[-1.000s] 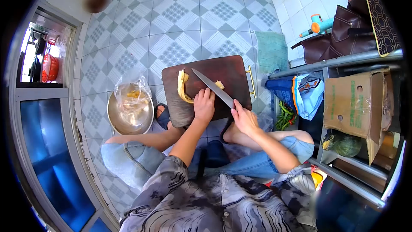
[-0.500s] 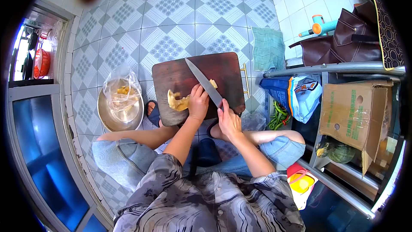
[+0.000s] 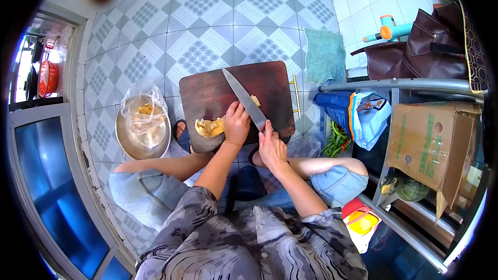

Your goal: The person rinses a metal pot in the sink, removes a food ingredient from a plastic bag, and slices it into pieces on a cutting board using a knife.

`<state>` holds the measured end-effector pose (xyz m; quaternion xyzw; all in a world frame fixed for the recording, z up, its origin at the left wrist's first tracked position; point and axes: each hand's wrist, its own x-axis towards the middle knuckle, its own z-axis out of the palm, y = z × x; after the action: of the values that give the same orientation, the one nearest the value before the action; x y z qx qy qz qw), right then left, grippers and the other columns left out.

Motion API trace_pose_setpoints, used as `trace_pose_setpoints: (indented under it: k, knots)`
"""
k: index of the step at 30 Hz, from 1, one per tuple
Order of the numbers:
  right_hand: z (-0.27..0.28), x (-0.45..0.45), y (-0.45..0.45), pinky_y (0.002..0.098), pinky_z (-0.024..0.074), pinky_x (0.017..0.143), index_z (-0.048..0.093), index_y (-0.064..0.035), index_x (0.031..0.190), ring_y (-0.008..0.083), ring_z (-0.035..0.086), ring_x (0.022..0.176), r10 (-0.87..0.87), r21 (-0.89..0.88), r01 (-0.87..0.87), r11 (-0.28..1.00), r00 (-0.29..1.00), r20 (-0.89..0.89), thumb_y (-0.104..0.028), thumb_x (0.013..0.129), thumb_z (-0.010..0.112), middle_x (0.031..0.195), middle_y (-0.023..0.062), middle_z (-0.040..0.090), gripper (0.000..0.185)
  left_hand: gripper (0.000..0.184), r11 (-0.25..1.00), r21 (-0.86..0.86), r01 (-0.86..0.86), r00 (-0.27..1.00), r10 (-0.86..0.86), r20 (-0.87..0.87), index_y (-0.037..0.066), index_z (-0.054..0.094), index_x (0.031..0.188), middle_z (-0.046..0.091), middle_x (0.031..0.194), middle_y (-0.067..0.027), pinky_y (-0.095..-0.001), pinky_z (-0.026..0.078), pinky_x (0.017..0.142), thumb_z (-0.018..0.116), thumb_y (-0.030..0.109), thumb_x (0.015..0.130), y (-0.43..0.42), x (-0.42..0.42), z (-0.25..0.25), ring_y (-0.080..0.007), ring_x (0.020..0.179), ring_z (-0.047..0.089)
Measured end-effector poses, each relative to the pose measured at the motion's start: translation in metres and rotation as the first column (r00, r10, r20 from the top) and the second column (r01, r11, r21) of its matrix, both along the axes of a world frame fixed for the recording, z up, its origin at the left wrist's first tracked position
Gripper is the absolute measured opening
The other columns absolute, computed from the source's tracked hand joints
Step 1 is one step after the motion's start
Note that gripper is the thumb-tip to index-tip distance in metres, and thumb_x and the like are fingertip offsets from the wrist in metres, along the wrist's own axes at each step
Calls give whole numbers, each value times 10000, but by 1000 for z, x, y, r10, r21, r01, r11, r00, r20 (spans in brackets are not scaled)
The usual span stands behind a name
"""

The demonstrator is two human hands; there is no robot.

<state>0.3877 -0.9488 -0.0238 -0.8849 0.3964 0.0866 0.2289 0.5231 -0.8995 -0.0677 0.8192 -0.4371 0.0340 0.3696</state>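
A dark wooden cutting board lies on the floor between my legs. My right hand is closed around the handle of a large knife, whose blade points up and left across the board. Close to the blade's left side, my left hand has its fingers pressed together on a pale yellow food piece. That piece curves out to the left of the hand; what lies under the fingertips is hidden. A small cut piece rests just right of the blade.
Left of the board stands a metal bowl with a plastic bag holding yellow pieces. At the right, a rack bears a cardboard box, green peppers and a melon. A green cloth lies on the floor.
The long food piece has shifted from upright to lying flatter, its free end now left of my left hand. The blade has turned steeper. The whole view has shifted slightly.
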Motion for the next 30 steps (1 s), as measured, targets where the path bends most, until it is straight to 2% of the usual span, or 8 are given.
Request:
trace_pose_setpoints:
  k: [11, 16, 21, 23, 26, 28, 30]
  knots:
    - [-2, 8, -7, 480, 540, 559, 362, -7, 1350, 407, 642, 640, 28, 0, -28, 1000, 999, 24, -328, 966, 433, 804, 267, 604, 506, 310, 999, 32, 29, 1000, -29, 1, 21, 672, 986, 646, 1070, -126, -411, 467, 888, 645, 7, 677, -1, 1, -2, -333, 1031, 555]
    - [-6, 41, -23, 465, 543, 538, 388, 3, 1291, 390, 641, 606, 122, -26, -121, 992, 990, 76, -319, 964, 439, 740, 257, 607, 462, 295, 998, 53, 37, 998, -40, 57, 40, 677, 986, 646, 1065, -113, -392, 466, 906, 624, 83, 699, 1, 2, -7, -318, 1056, 547]
    - [-6, 30, -13, 498, 537, 562, 382, -13, 1296, 408, 642, 645, 76, -4, -76, 997, 990, 117, -314, 967, 435, 762, 254, 613, 449, 295, 996, 61, 66, 995, -70, 65, 32, 672, 985, 641, 1070, -116, -395, 464, 905, 617, 79, 699, 1, 1, -5, -321, 1046, 550]
    - [-5, 10, -1, 513, 533, 582, 371, -23, 1301, 420, 644, 670, -28, 25, 26, 999, 996, 84, -307, 967, 437, 781, 251, 618, 444, 292, 998, 55, 19, 999, -21, 34, 26, 678, 984, 651, 1060, -122, -409, 465, 883, 623, 27, 698, -2, 0, 1, -336, 1019, 561]
    - [1, -2, 7, 511, 533, 595, 349, -24, 1309, 425, 646, 680, -32, 17, 32, 999, 999, 0, -300, 964, 444, 796, 257, 620, 451, 301, 998, 45, 37, 999, -38, 14, 28, 674, 1001, 644, 1073, -121, -414, 465, 878, 623, 29, 704, -3, 1, 2, -335, 1028, 552]
    - [2, 12, -2, 502, 533, 586, 357, -19, 1288, 422, 646, 671, -31, 29, 30, 999, 1000, 6, -292, 965, 443, 780, 258, 619, 432, 314, 997, 62, 50, 998, -52, 31, 14, 664, 1006, 635, 1083, -125, -414, 465, 873, 622, 44, 696, -2, 1, -1, -332, 1026, 551]
    - [2, 39, -15, 512, 523, 577, 406, -19, 1227, 426, 635, 660, -4, 42, 0, 999, 996, 93, -280, 969, 430, 771, 256, 624, 367, 330, 996, 75, 53, 997, -57, 53, 0, 653, 1010, 626, 1092, -129, -414, 466, 867, 621, 60, 687, -2, 3, -1, -328, 1024, 550]
